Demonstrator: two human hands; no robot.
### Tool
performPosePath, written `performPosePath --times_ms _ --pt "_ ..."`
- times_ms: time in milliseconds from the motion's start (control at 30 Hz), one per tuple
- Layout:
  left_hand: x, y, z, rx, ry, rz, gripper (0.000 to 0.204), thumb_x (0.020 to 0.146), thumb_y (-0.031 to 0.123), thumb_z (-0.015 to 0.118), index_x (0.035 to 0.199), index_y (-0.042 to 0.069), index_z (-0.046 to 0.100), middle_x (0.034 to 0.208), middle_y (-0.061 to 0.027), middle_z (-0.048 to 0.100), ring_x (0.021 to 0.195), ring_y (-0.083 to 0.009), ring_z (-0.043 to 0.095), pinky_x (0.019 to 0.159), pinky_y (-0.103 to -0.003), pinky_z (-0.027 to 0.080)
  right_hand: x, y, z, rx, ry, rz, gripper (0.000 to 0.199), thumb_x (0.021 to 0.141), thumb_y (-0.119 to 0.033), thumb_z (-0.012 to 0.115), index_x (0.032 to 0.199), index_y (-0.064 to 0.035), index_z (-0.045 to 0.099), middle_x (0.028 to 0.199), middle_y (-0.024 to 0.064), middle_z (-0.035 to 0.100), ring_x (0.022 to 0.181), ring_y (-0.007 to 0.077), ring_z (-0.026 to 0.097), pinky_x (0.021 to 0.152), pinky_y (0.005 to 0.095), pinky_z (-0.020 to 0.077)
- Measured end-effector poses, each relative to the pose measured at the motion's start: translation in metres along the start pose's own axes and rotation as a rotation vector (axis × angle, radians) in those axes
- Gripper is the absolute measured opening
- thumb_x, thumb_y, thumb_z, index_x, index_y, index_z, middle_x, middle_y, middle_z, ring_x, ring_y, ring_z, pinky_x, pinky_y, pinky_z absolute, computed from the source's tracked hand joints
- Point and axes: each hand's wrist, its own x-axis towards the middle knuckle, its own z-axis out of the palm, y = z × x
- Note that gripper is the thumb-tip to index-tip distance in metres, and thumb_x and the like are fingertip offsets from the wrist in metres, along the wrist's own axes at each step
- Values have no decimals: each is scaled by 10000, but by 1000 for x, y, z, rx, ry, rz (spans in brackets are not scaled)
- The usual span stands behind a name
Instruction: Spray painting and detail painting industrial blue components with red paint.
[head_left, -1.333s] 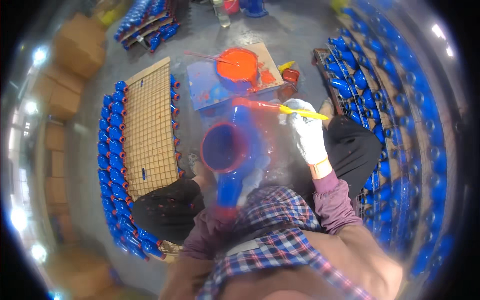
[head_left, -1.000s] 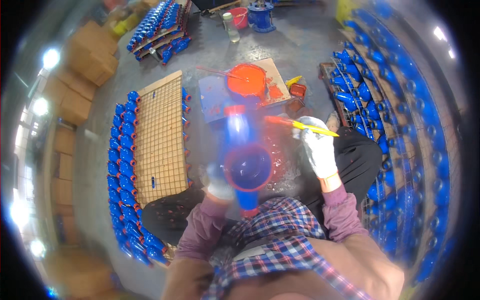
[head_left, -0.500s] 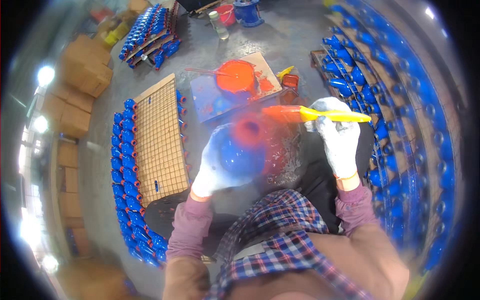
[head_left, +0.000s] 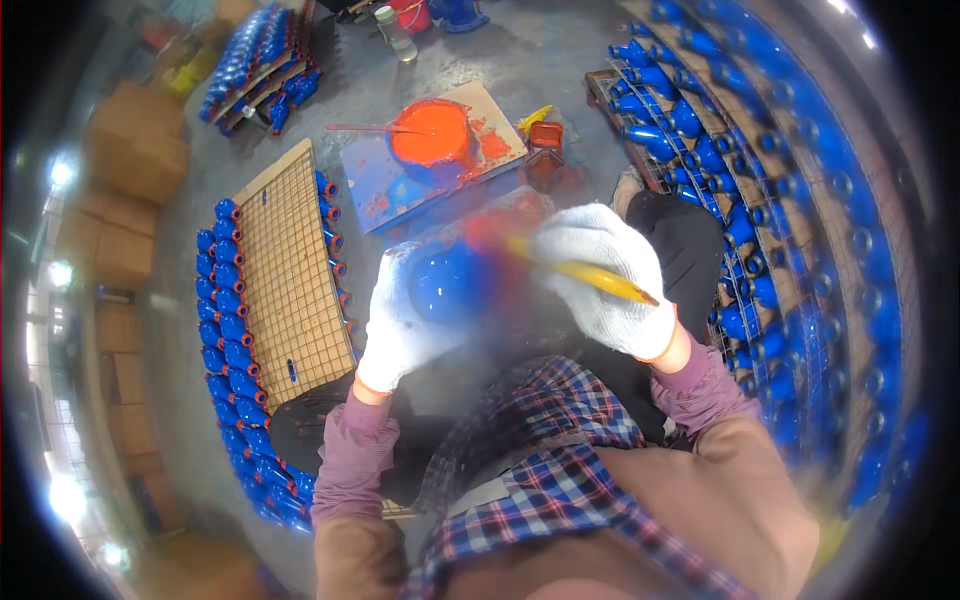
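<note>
My left hand, in a white glove, is closed round a glossy, rounded blue metal casting in front of my lap. My gloved right hand grips a paintbrush by its yellow handle. The brush's bristles, smeared by motion, point at the red end of the casting; I cannot tell whether they touch it. Beyond the hands is a round tub of orange-red paint with a thin stick lying across its rim. The tub stands on a paint-spattered board.
To the left, rows of blue castings with red ends flank a wire-grid panel. Racks of blue castings curve along the right. A small red-brown container sits beside the board. Cardboard boxes are stacked at far left.
My right hand has come down and left with the paintbrush, bringing the bristles to the casting's red end. The casting in my left hand has tilted, its red opening turning rightward. The view has shifted slightly.
</note>
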Motion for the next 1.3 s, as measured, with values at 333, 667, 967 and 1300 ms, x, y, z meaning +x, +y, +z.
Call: performPosePath --times_ms 333,667,967,1300 --pt "-12 -26 12 -177 173 -105 1019 433 228 953 1349 36 552 1222 -79 652 1117 -225 636 1021 -390 523 -19 6 -8 210 275 241 294 831 108 736 1103 0 711 1103 126 677 1021 242 666 898 327 533" --pt "-11 -37 7 88 218 126 972 494 157 932 1365 53 513 1256 -95 670 1120 -234 673 1013 -394 541 -29 3 -5 253 299 321 310 861 126 689 1140 -9 676 1121 101 644 1042 202 664 906 297 532" --pt "-14 -43 11 4 205 39 1019 493 212 972 1386 54 508 1281 -89 668 1143 -233 676 1019 -407 552 -31 6 -3 269 305 337 280 901 113 666 1157 -2 663 1125 86 643 1040 171 658 893 276 539" --pt "-34 -46 30 -1404 288 -490 703 1006 518 603 1496 40 442 1414 -163 595 1299 -321 600 1103 -480 521 -30 6 7 260 244 380 276 899 107 694 1154 2 674 1119 77 661 1044 154 666 900 261 536"
